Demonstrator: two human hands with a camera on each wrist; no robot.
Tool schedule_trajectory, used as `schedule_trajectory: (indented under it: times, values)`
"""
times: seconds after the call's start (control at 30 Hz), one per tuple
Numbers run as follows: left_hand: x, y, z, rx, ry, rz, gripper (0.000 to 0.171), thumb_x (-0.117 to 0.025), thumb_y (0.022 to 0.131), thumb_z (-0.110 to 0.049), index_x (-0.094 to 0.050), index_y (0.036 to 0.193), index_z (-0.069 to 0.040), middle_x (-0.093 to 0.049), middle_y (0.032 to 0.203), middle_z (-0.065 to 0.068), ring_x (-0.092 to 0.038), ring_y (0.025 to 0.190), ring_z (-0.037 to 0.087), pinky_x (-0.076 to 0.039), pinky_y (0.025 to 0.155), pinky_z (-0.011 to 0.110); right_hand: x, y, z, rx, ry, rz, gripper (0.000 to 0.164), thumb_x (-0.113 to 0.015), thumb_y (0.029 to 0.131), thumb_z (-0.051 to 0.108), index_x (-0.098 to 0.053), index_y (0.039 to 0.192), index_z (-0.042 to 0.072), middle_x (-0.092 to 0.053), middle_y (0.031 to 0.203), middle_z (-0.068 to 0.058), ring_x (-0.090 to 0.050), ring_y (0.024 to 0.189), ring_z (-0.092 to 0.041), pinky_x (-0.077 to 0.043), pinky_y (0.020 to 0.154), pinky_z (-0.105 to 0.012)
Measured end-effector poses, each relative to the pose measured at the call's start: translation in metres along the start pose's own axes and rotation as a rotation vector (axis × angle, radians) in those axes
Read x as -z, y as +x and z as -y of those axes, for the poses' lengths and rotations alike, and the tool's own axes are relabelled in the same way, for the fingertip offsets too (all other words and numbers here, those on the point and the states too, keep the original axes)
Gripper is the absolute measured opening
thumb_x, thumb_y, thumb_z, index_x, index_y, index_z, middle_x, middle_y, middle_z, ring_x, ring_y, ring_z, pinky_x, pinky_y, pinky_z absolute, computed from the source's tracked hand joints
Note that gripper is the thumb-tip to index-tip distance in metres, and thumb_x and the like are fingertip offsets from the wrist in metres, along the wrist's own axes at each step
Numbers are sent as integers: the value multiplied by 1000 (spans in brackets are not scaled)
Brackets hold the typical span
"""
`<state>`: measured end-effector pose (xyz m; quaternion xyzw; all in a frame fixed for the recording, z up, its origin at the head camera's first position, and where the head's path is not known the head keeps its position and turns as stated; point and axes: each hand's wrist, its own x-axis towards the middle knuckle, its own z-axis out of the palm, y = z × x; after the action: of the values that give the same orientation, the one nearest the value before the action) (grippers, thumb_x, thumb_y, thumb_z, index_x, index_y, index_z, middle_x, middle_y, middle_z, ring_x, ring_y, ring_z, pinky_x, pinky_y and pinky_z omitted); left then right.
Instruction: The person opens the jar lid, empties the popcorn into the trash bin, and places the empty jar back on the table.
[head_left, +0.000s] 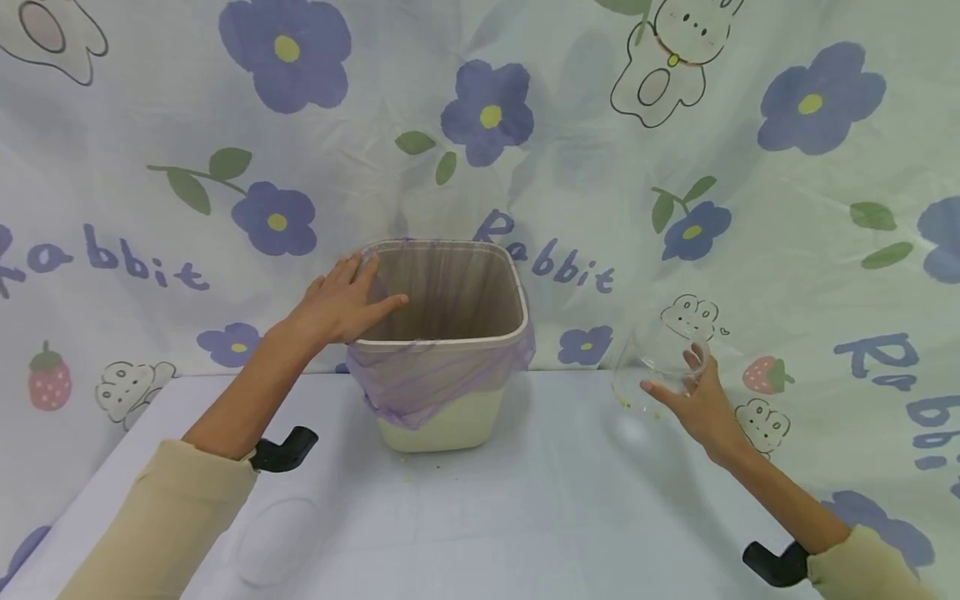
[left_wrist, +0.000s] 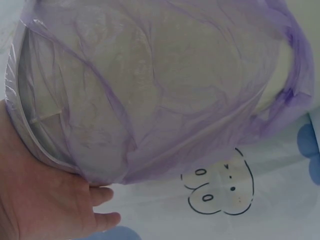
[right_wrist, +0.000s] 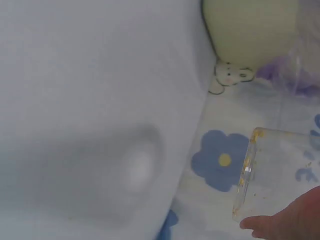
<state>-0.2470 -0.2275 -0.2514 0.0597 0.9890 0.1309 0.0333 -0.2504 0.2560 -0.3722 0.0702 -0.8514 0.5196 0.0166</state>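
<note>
A cream trash bin [head_left: 442, 417] stands upright on the table, lined with a thin purple bag [head_left: 420, 383] folded over its rim. My left hand [head_left: 341, 304] rests at the bin's left rim, fingers fairly straight and thumb stretched over the opening. In the left wrist view that hand [left_wrist: 45, 200] lies against the rim beside the purple film. To the right of the bin, my right hand [head_left: 701, 400] grips a clear plastic container [head_left: 637, 379] above the table. Yellow crumbs cling along the bottom edge of this container [right_wrist: 247, 167] in the right wrist view.
A clear round lid [head_left: 277, 542] lies on the white table [head_left: 450, 542] at the front left. Small yellow crumbs [head_left: 407, 479] are scattered before the bin. Behind the table hangs a curtain [head_left: 375, 192] printed with flowers and rabbits.
</note>
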Motion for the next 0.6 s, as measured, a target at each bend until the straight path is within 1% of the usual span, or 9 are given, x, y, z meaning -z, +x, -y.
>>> schedule_trajectory:
  times: [0.13,0.27,0.4,0.6]
  values:
    - [-1,1,-1,-11,-14,-1,94,-35,102,-63,2,157,4,7,160,33,7,146,49,1,114,66,1,-15,-30,-62,-11,-20,114,-73,94,26,20,156,6,10,162,-28,-6,145,-53,-20,113,-61]
    - [-1,1,-1,-26,-28,-9,93,-35,102,-62,1,157,5,6,160,33,6,146,50,-1,113,67,1,-25,-52,-76,-16,-37,113,-76,92,24,15,156,1,7,160,-32,-9,144,-55,-21,114,-59]
    - [1,1,1,-38,-35,-14,92,-34,103,-61,0,157,6,5,159,34,5,146,50,-2,113,67,-1,-32,-67,-105,-13,-34,115,-76,91,26,16,156,2,5,159,-34,-9,143,-56,-22,113,-61]
    - [3,-1,2,-41,-47,-8,91,-32,103,-61,-1,157,6,4,158,36,5,145,51,-2,112,69,-5,-39,-82,-164,-15,-29,119,-78,90,29,19,155,5,3,160,-32,-9,143,-56,-23,112,-63]
